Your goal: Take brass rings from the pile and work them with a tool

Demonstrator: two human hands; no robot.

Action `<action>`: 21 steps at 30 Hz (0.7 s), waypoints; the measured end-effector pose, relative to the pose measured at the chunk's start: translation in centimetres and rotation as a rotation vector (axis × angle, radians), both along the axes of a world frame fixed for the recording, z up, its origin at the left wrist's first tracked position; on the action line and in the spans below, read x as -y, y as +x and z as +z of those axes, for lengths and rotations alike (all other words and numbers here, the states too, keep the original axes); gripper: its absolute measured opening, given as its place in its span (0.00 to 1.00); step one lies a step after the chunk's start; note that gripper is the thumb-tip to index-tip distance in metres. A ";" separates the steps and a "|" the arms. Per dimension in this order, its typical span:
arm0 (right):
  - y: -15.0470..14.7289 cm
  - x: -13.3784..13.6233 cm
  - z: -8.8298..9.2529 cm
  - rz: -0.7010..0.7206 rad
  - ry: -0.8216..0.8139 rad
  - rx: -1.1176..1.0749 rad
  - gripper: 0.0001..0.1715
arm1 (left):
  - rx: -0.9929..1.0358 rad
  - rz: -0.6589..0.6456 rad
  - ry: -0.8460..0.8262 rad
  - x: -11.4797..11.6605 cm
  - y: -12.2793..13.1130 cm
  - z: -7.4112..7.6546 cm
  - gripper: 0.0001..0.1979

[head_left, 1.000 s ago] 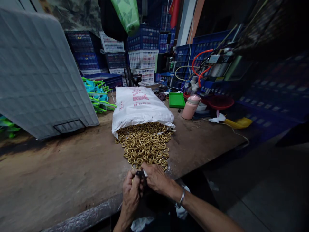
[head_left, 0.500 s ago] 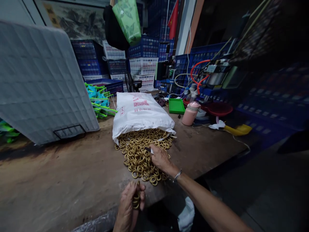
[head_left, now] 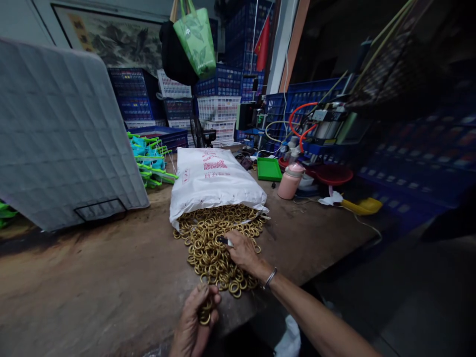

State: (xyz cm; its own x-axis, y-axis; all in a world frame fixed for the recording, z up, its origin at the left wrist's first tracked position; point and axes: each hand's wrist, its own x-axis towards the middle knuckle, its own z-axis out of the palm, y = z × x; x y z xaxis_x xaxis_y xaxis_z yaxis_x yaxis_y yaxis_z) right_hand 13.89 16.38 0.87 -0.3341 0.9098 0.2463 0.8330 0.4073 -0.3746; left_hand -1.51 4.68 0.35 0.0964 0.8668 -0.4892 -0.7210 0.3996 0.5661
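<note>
Brass-coloured rings (head_left: 208, 243) spill in a heap from the mouth of a white sack (head_left: 219, 183) lying on the table. My left hand (head_left: 195, 312), near the table's front edge, is closed around several of these rings, which show between the thumb and fingers. Over the right side of the heap, my right hand (head_left: 243, 253) is closed on a small dark-tipped tool (head_left: 223, 240) with a white part by the fingers. Its exact kind cannot be made out. The fingertips underneath are hidden against the rings.
A grey quilted panel (head_left: 74, 134) stands at left beside green and blue frames (head_left: 150, 158). To the right are a pink bottle (head_left: 290, 182), a green tray (head_left: 269, 169), a red dish (head_left: 332, 175) and a yellow scoop (head_left: 362, 205). Stacked crates (head_left: 217, 108) stand behind.
The whole view has tilted slightly, so the table sits lower in it. Both hands stay by the heap; the left still holds rings, with its fingers shifted a little.
</note>
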 end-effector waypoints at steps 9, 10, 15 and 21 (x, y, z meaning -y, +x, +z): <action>-0.1 4.5 1.4 0.211 -0.049 -0.224 0.14 | -0.260 0.044 0.185 -1.5 1.2 0.6 0.14; -0.3 5.0 1.4 0.217 -0.058 -0.231 0.14 | -0.294 0.030 0.183 -1.5 1.3 0.6 0.15; -1.1 6.4 1.0 0.210 -0.168 -0.305 0.07 | -0.437 -0.012 0.183 -1.0 1.4 -0.2 0.16; -1.6 6.8 1.0 0.153 -0.338 -0.338 0.10 | -0.668 -0.017 0.181 -0.9 1.1 -1.3 0.19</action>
State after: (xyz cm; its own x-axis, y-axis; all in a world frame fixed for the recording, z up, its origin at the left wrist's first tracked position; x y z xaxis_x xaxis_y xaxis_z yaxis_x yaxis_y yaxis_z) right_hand 12.26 9.54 1.84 -0.4222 0.9042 0.0641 0.5822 0.3247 -0.7454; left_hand -0.39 5.54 -0.99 -0.1611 0.9414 -0.2962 -0.1895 0.2650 0.9454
